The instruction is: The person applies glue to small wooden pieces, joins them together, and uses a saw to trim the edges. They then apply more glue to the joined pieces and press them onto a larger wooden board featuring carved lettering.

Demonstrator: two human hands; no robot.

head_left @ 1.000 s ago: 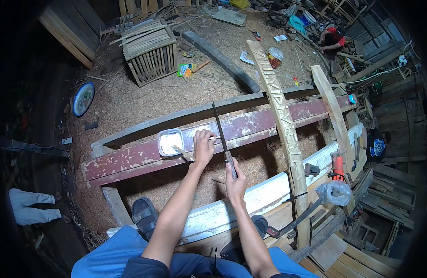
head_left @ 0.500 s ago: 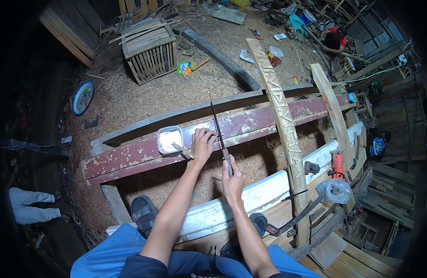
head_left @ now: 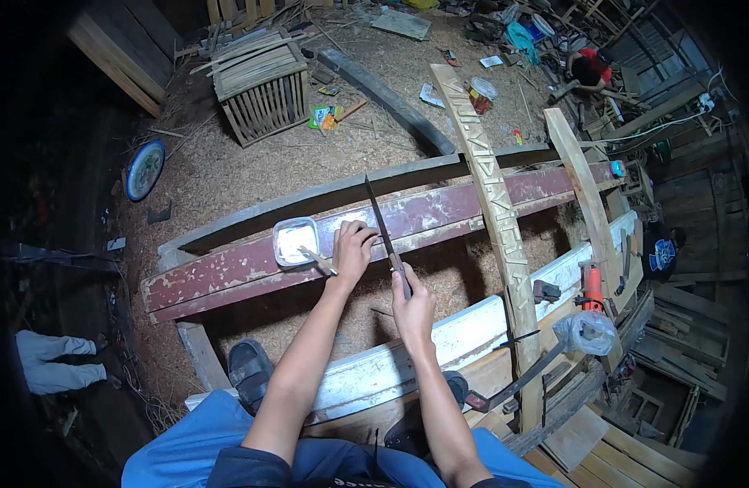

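My right hand (head_left: 412, 305) is wrapped round the handle of a long thin saw-like blade (head_left: 379, 213), which points up and slightly left across the maroon beam (head_left: 439, 218). On that beam, just left of the blade, rests my left hand (head_left: 354, 250) with its fingers curled and pressed together; whatever they hold is too small to make out. A white square tub (head_left: 296, 241) stands on the beam left of my left hand. A wooden-handled brush or stick (head_left: 319, 260) leans out of the tub towards my left wrist.
A carved plank (head_left: 494, 195) and a plain plank (head_left: 581, 183) lie across the beams. Nearer, a white beam (head_left: 464, 329) holds a red power tool (head_left: 591, 286). A slatted crate (head_left: 264, 93) stands at the back left. A person in red (head_left: 590, 69) crouches at the back right.
The blade and my right hand have shifted slightly, the blade tip moving left and the hand a little down. My left hand has moved slightly left. The crouching person has changed posture.
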